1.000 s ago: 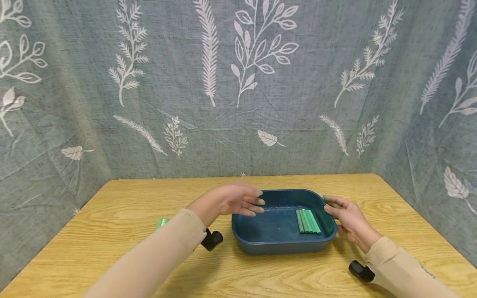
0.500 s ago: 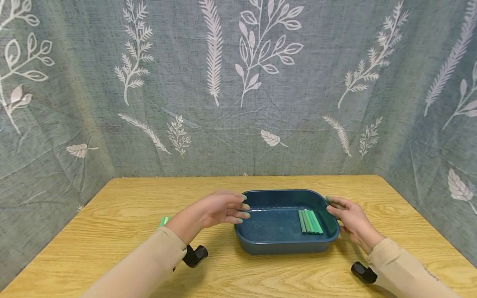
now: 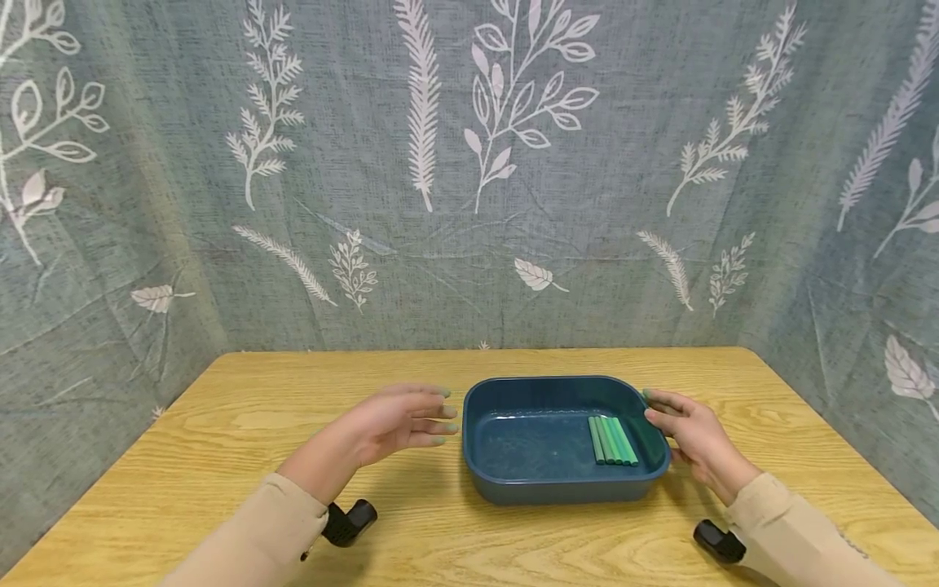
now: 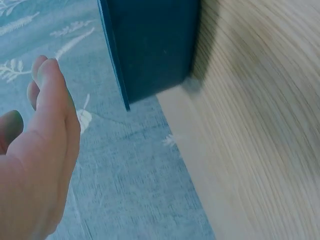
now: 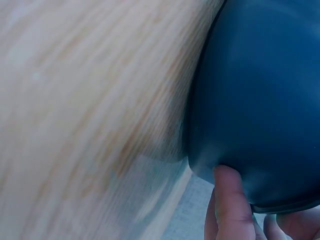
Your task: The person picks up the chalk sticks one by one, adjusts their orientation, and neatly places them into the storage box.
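Observation:
A dark blue rectangular tray with rounded corners stands on the table. Several short green sticks lie side by side in its right part. My right hand holds the tray's right end, thumb at the rim; in the right wrist view a finger presses the outer wall below the rim. Left of the tray, and apart from it, my left hand hangs above the table with fingers extended and nothing in it. The left wrist view shows this hand beside the tray's end wall.
The wooden table reaches back to a grey-blue curtain with white leaf prints, which also hangs along both sides. Black wrist devices sit under both sleeves.
My left hand has moved left from over the tray's left end to beside it. Green sticks seen earlier on the table at left are now hidden behind the left arm. My right hand stays put.

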The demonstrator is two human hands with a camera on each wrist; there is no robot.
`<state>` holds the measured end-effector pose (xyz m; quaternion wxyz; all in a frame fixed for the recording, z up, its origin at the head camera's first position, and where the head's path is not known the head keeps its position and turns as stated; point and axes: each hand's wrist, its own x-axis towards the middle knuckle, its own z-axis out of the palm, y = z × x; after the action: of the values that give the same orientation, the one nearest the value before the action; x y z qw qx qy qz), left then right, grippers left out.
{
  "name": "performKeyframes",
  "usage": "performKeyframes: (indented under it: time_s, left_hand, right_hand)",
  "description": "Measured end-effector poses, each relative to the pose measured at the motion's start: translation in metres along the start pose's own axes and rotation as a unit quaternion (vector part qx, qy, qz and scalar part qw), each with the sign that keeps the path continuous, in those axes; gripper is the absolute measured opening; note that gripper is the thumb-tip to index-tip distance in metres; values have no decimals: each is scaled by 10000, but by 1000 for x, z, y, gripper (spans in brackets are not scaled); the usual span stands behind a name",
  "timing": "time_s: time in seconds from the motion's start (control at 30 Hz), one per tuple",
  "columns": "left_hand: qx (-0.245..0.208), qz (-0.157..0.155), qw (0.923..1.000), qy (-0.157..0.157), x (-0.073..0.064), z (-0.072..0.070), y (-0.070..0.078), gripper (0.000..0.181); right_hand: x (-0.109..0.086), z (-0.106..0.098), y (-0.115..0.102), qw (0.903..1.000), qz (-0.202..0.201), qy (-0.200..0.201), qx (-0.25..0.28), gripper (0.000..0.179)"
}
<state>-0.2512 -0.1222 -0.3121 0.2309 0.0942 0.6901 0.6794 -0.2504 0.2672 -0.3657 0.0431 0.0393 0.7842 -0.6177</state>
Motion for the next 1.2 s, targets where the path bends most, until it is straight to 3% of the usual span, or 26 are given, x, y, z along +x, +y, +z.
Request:
performKeyframes:
  time_s: [0.5, 0.7, 1.2]
  left_hand:
    - [486, 78, 9988, -35, -29, -43, -2, 58]
    - [474, 24, 9988, 127, -38, -61, -7, 60]
    - [989, -163, 9933, 576, -57, -106, -22, 59]
  right_hand:
    - [0, 0, 0, 10000, -56, 22, -46, 56]
    - [0, 0, 0, 10000, -50, 59, -12, 56]
    - [-1, 1, 2, 9999, -34, 84, -66, 56]
